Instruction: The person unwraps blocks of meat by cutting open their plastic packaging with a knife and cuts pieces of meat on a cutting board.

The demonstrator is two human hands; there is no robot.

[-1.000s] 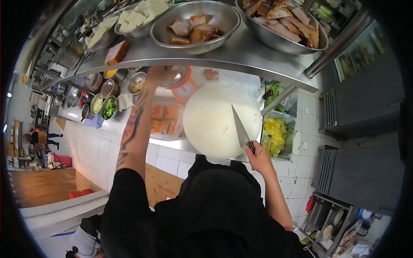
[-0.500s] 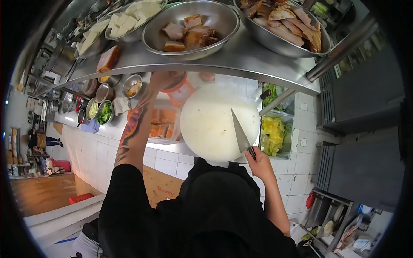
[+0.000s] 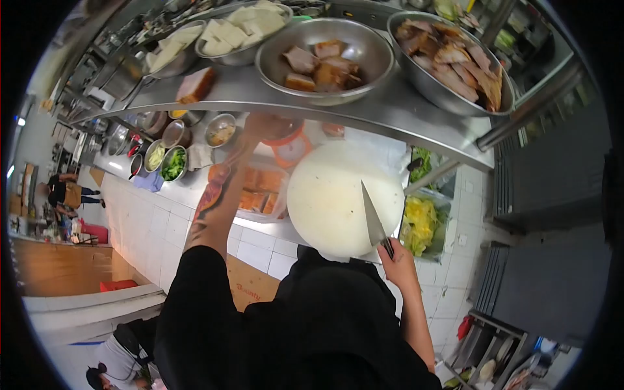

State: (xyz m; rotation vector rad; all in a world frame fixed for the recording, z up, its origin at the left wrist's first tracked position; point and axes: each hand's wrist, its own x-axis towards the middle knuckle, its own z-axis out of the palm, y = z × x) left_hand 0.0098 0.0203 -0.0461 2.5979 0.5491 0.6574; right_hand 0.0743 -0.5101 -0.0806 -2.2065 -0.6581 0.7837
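Observation:
My right hand (image 3: pixel 399 265) is closed round the dark handle of a kitchen knife (image 3: pixel 374 218). Its pointed blade lies over the right part of a round white cutting board (image 3: pixel 325 195), tip away from me. My left hand (image 3: pixel 261 127) reaches under the front edge of the steel shelf, at an orange kitchen scale (image 3: pixel 290 151). Blur and the shelf edge hide its fingers, so I cannot tell what it holds. Left of the board, a clear plastic tub (image 3: pixel 263 195) contains orange-brown blocks.
On the steel shelf (image 3: pixel 234 97) stand a bowl of meat chunks (image 3: pixel 325 65), a bowl of sliced meat (image 3: pixel 455 65), bowls of white blocks and a loose meat piece (image 3: pixel 195 86). Leafy greens fill a container (image 3: pixel 422 224) at right. A person (image 3: pixel 68 195) stands far left.
The whole view has shifted, moving the shelf, board and bowls right and slightly down. Another person has come further into view at lower left. My right hand keeps the knife over the board.

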